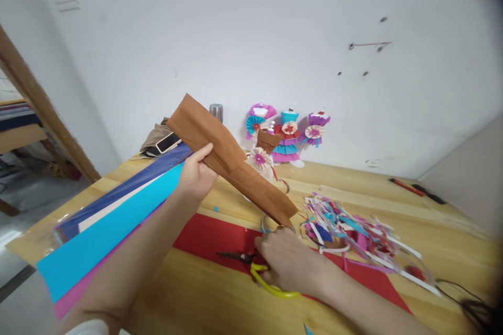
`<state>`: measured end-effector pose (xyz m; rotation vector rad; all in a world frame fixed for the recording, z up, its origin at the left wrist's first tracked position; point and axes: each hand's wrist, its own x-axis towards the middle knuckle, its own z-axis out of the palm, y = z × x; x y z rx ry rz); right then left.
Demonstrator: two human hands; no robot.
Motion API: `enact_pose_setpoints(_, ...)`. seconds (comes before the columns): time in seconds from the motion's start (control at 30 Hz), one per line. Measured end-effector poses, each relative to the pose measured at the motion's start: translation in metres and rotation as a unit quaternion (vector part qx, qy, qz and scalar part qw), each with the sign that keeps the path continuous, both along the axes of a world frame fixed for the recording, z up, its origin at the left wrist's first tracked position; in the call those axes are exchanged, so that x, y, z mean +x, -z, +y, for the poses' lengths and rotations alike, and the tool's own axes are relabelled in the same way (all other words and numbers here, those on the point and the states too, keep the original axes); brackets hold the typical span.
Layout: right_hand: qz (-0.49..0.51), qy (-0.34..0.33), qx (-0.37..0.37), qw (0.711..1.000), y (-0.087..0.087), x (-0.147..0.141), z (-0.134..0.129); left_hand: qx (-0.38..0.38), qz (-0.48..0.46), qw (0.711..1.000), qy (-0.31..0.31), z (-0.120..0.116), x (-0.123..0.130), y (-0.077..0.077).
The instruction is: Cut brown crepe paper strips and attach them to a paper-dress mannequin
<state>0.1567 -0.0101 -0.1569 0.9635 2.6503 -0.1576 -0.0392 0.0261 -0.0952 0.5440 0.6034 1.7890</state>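
Observation:
A folded length of brown crepe paper (220,141) is held up at a slant over the table, its upper end toward the left. My left hand (197,174) grips it near the middle of its lower edge, thumb on top. Near the paper's lower right end, my right hand (293,261) is closed around yellow-handled scissors (271,288), whose dark blades point left. Whether the right fingers also touch the brown paper, I cannot tell. Below the hands lies a long sheet of red paper (208,241), partly hidden by my right hand and forearm.
Blue paper (118,225) and other coloured sheets lie at the left. Paper-dressed figures (288,136) stand by the wall, near a metal cup (216,111) and a phone (168,142). Colourful paper scraps (353,230) pile up at the right, before a red-and-black tool (416,188).

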Motion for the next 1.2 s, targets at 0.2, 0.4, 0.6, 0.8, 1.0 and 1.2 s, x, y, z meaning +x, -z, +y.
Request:
enact_pose_setpoints(0.2, 0.038, 0.026, 0.006, 0.999, 0.016, 0.013, -0.001, 0.014, 0.019, 0.999, 0.047, -0.011, 0.029, 0.011)
enact_pose_setpoints(0.4, 0.188, -0.042, 0.040, 0.980, 0.008, 0.036, -0.023, -0.035, -0.010, 0.997, 0.068, -0.019, 0.048, 0.024)
enact_pose_setpoints(0.6, 0.553, -0.043, 0.144, 0.820, -0.031, 0.059, -0.038, -0.076, -0.051, 0.991, 0.098, -0.038, 0.070, 0.030)
enact_pose_setpoints(0.8, 0.523, 0.171, -0.060, 0.833, -0.035, 0.056, 0.004, -0.068, -0.053, 0.983, 0.160, -0.059, 0.090, 0.042)
enact_pose_setpoints(1.0, 0.474, 0.170, -0.208, 0.838, -0.013, 0.070, 0.018, -0.126, -0.009, 0.983, 0.131, -0.066, 0.058, 0.068)
enact_pose_setpoints(1.2, 0.382, 0.123, -0.302, 0.865, 0.016, 0.079, 0.032, -0.210, 0.226, 0.946, 0.099, -0.051, -0.011, 0.091)
